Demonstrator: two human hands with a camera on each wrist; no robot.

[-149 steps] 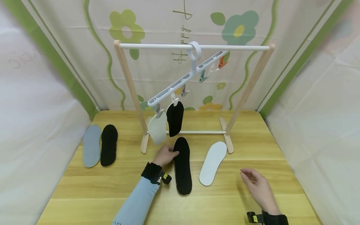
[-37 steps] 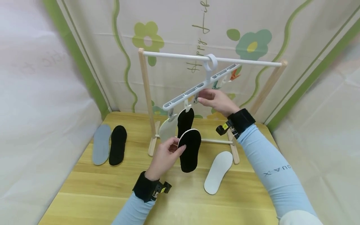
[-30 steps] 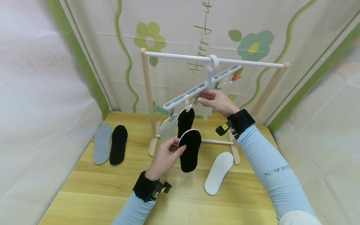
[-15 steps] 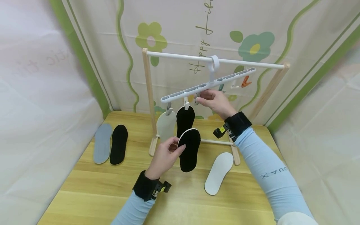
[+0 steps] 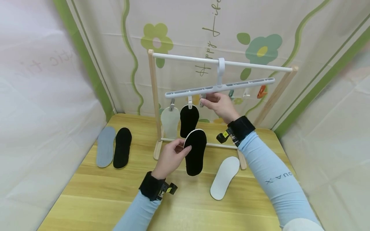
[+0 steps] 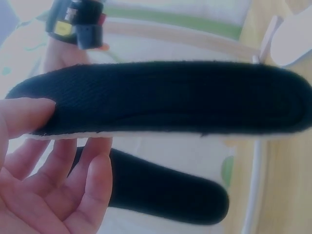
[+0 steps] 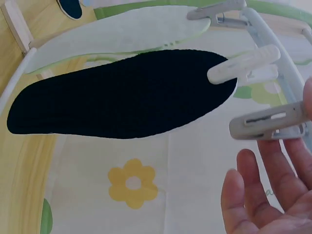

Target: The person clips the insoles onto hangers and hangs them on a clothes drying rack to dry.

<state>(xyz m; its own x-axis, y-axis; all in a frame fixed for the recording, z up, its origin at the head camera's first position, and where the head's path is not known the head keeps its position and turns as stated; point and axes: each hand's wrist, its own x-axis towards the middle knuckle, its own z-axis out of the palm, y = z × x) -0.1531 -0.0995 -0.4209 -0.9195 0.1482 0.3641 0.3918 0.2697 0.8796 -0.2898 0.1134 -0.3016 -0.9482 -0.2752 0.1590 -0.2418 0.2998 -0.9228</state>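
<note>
Between thumb and fingers my left hand (image 5: 171, 158) pinches a black insole (image 5: 196, 152) by its upper edge, holding it up in front of the hanger. Under the hanger bar my right hand (image 5: 220, 105) pinches a grey clothespin (image 7: 267, 122), whose tip has nothing in it. The white clip hanger (image 5: 219, 88) hooks over the rack's top rail. From its left end hang a pale insole (image 5: 170, 122) in a grey clip and another black insole (image 5: 189, 121) in a white clip (image 7: 243, 64).
A white insole (image 5: 224, 178) lies on the table at the right. A grey insole (image 5: 105, 147) and a black one (image 5: 122, 148) lie side by side at the left. Green, white and orange clips (image 5: 261, 92) hang at the hanger's right. The wooden rack (image 5: 154, 96) frames everything.
My left hand has lifted the black insole off the table, and my right hand has come up to the grey clip. Lately the hanger has swivelled more nearly parallel to the rail.
</note>
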